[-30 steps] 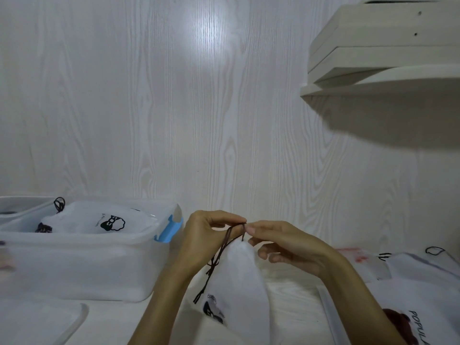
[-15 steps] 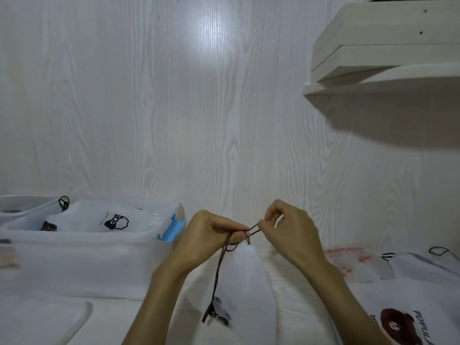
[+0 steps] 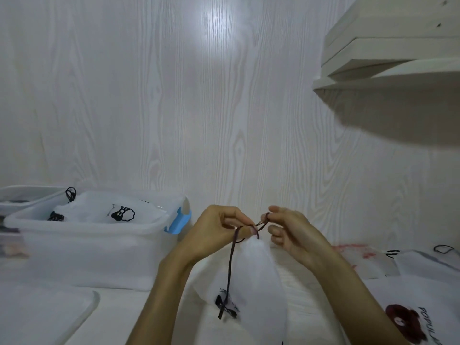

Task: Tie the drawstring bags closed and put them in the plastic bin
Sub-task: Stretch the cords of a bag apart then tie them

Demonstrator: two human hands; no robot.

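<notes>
A white drawstring bag (image 3: pixel 256 277) stands in front of me, its neck gathered at the top. My left hand (image 3: pixel 216 232) pinches the dark drawstring (image 3: pixel 231 265) at the neck, and one long end hangs down the bag's front. My right hand (image 3: pixel 288 230) holds the other end of the cord, looped around a fingertip just right of the neck. The clear plastic bin (image 3: pixel 82 247) with a blue latch stands to the left. Inside it lies a tied white bag (image 3: pixel 112 212) with a black bow print.
More white bags (image 3: pixel 423 307), one with a brown bear print, lie flat at the right. A clear bin lid (image 3: pixel 44 312) lies at the lower left. A second clear container (image 3: pixel 22 197) sits behind the bin. White shelves (image 3: pixel 393 53) jut out at the upper right.
My right hand has drawn away from the left, pulling a short length of cord out to the right and looping it on a finger. The hanging end dropped lower.
</notes>
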